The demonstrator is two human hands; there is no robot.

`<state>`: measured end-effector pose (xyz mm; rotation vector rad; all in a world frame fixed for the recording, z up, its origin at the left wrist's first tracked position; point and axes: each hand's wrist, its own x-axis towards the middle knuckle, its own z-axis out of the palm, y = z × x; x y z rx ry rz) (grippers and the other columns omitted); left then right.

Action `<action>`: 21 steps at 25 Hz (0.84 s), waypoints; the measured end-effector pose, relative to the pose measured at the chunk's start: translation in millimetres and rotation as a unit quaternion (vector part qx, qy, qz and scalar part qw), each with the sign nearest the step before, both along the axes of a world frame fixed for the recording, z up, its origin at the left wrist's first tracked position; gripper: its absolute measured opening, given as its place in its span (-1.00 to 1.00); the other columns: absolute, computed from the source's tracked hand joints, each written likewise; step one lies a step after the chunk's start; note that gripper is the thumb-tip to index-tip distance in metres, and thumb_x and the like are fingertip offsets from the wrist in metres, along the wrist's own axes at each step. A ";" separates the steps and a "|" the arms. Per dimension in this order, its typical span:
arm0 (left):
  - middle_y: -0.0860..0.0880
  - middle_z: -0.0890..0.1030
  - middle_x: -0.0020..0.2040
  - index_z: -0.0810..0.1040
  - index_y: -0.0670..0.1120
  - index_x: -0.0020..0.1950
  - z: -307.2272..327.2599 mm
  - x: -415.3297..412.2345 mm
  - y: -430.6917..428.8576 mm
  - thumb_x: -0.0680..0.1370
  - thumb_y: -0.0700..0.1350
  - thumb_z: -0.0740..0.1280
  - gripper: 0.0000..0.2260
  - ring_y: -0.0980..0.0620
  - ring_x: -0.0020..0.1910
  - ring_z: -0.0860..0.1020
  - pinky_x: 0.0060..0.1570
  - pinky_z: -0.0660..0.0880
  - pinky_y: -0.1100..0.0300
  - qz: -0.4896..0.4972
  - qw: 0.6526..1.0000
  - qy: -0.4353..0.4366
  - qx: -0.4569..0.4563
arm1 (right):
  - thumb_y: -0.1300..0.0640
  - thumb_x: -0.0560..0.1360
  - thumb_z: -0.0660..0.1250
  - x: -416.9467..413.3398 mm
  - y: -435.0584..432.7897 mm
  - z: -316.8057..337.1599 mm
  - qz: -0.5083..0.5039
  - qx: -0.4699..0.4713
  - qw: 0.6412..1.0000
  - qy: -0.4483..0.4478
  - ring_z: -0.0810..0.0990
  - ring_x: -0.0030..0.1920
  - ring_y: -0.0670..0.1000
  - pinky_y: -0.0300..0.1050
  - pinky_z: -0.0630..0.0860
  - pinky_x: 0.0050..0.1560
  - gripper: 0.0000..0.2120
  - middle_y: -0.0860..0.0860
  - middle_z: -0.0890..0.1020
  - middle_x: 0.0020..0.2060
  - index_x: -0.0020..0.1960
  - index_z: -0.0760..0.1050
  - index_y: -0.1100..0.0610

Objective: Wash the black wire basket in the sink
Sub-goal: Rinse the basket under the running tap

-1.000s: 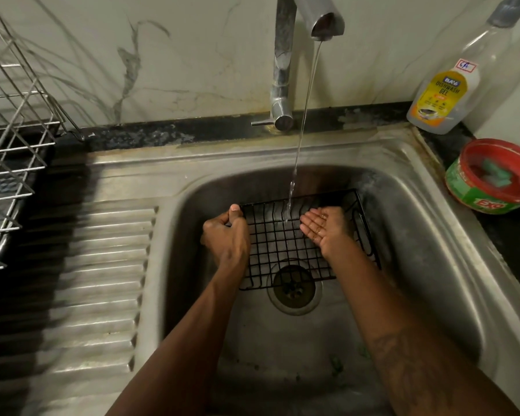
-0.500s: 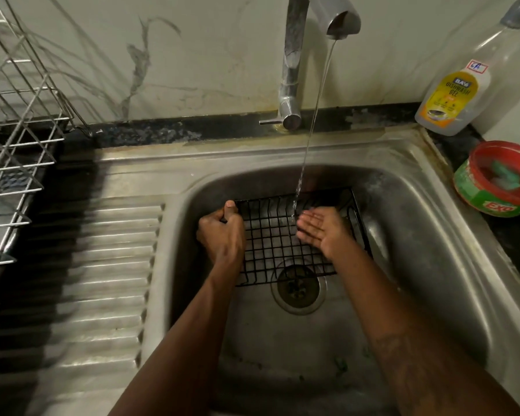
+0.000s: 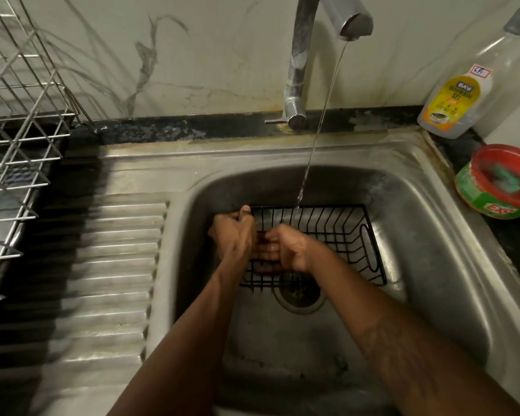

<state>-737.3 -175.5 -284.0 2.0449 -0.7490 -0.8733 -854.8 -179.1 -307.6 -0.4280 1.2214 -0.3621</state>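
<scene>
Sliding leftward since the earlier frame, the right hand [image 3: 291, 250] is no longer cupping palm-up under the water. It is now reaching across the floor of the black rectangular wire basket [image 3: 336, 206] toward the left hand [image 3: 233, 235]. Its fingers [image 3: 266, 254] are stretching out against the wires, blurred, gripping nothing as far as can be seen; it is probably rubbing the grid clean. The left hand is curling its fingers round the basket's left rim, with the thumb riding on top. This is likely bracing the light frame so the rubbing is not pushing it about.

The basket is sitting upright in the stainless steel sink [image 3: 433, 265], just behind the round metal drain [image 3: 299, 292], its near edge overlapping the drain's far rim. That position is letting the rinse water run straight out. A thin stream of water [image 3: 321, 115] is falling from the chrome tap [image 3: 300, 70] well behind the drain, landing on the basket's back wall.

Behind and right of the drain, a clear dishwash gel bottle with a yellow label [image 3: 457, 97] is leaning at the wall. Right of the drain, a red-rimmed green tub [image 3: 499, 184] is holding a green scrub pad [image 3: 505, 178], within reach but not being used. Left of the drain lies the ribbed steel draining board [image 3: 102, 265], with a silver wire dish rack [image 3: 18, 115] beyond it.
</scene>
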 end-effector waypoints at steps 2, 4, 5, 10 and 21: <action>-0.12 0.67 -0.19 0.72 -0.20 -0.07 4.8 1.3 2.3 0.60 0.05 0.37 -0.67 -0.02 -0.21 0.62 -0.14 0.40 0.29 0.011 1.000 0.006 0.005 | 0.15 0.68 0.20 -20.1 6.2 3.8 0.130 0.014 0.990 0.046 0.72 0.09 0.11 0.08 0.65 0.05 -0.73 0.13 0.74 0.06 0.24 0.61 0.22; -0.11 0.67 -0.24 0.71 -0.22 -0.11 9.8 2.8 5.1 0.60 0.05 0.37 -0.66 -0.04 -0.24 0.62 -0.11 0.45 0.26 0.025 1.000 0.005 0.005 | 0.17 0.64 0.29 -40.2 -1.3 3.0 0.082 -0.007 0.994 0.073 0.74 0.02 0.10 0.05 0.67 -0.02 -0.78 0.15 0.75 0.02 0.20 0.62 0.24; -0.13 0.69 -0.25 0.72 -0.24 -0.13 10.4 3.6 4.9 0.59 0.05 0.37 -0.65 -0.08 -0.21 0.65 -0.07 0.52 0.23 0.034 0.999 0.008 0.001 | 0.18 0.64 0.30 -48.0 -8.0 1.9 0.001 -0.031 0.996 0.086 0.74 -0.03 0.09 0.02 0.68 -0.06 -0.81 0.16 0.75 -0.01 0.15 0.61 0.25; 0.00 0.54 -0.44 0.66 -0.18 -0.23 16.0 7.1 4.8 0.61 -0.01 0.36 -0.68 0.06 -0.41 0.54 -0.19 0.45 0.20 0.052 0.998 0.027 0.001 | 0.20 0.58 0.28 -47.5 -17.2 -3.7 -0.128 -0.058 0.984 0.106 0.71 -0.09 0.05 -0.01 0.68 -0.09 -0.85 0.15 0.72 -0.04 0.02 0.60 0.25; -0.12 0.65 -0.27 0.70 -0.20 -0.13 17.4 7.8 8.2 0.62 0.02 0.32 -0.67 -0.07 -0.22 0.59 -0.18 0.34 0.23 0.075 0.996 0.017 -0.041 | 0.14 0.63 0.15 -55.9 -24.3 -3.6 -0.137 -0.097 0.966 0.197 0.71 -0.15 0.11 0.00 0.67 -0.17 -0.71 0.20 0.71 -0.09 0.01 0.59 0.28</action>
